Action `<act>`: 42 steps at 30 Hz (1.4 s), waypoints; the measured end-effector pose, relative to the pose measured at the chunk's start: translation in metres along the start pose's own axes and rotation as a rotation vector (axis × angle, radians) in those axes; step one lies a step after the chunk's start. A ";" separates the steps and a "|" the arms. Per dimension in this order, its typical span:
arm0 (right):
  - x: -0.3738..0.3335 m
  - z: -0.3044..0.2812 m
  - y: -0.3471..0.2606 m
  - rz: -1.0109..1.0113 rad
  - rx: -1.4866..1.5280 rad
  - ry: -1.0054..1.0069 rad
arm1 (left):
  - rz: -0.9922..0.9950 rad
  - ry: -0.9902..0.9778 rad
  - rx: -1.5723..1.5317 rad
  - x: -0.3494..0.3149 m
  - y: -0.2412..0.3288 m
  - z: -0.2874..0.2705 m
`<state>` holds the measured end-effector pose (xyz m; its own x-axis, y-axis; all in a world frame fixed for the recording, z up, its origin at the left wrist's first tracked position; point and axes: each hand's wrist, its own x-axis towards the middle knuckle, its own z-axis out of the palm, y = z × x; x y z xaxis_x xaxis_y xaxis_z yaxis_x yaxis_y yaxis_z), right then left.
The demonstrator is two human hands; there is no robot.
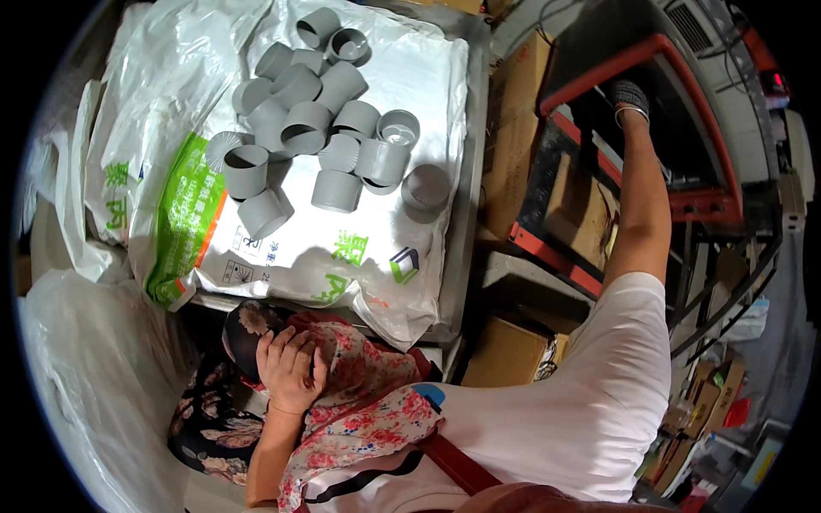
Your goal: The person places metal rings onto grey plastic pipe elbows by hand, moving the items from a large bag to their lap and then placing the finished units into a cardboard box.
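Observation:
My left hand (pixel 291 369) rests on my knee over dark flower-patterned cloth, its fingers lying loosely with nothing in them. Stretched out to the far right, my right hand (pixel 631 96) wears a dark knitted glove and reaches into the opening of a black oven-like box (pixel 697 128) with a red frame. The dark interior hides the right fingers and anything they may touch. The box's red-edged door (pixel 556 256) hangs down in front. On the left, grey plastic cup-shaped caps (pixel 335 190) lie in a loose pile on a white printed plastic sack (pixel 359 265).
A metal-edged table (pixel 469 188) carries the sack. Cardboard boxes (pixel 513 137) stand between it and the oven-like box, with another carton (pixel 505 352) lower down. Clear plastic sheeting (pixel 94 376) bulges at the left. A black metal rack (pixel 710 308) and cluttered boxes are at the right.

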<state>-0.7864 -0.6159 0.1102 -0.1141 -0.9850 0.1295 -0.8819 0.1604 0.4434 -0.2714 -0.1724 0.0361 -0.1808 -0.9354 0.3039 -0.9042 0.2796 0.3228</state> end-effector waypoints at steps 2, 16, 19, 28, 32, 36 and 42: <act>-0.009 0.002 0.023 0.097 0.071 0.125 | 0.018 -0.012 0.004 0.000 0.001 0.001; -0.032 -0.011 0.032 -0.085 0.341 0.146 | 0.030 0.065 -0.023 -0.005 0.008 0.002; -0.052 -0.021 0.042 0.009 0.572 0.342 | 0.052 0.062 -0.017 -0.005 0.010 0.000; -0.251 -0.015 0.146 0.367 0.844 0.409 | 0.136 -0.062 0.122 -0.007 0.023 0.004; -0.398 0.009 0.167 0.434 1.208 0.169 | 0.290 -0.324 0.170 0.002 0.033 0.011; -0.514 0.067 0.160 0.379 0.557 -0.302 | 0.338 -0.586 0.153 0.014 0.037 0.020; -0.635 0.190 0.098 -0.261 0.086 -0.754 | 0.298 -0.558 0.173 0.012 0.045 0.026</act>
<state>-0.8872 0.0130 -0.0975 -0.1505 -0.7730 -0.6164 -0.9515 -0.0561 0.3026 -0.3242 -0.1768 0.0309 -0.5648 -0.8080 -0.1677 -0.8251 0.5490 0.1335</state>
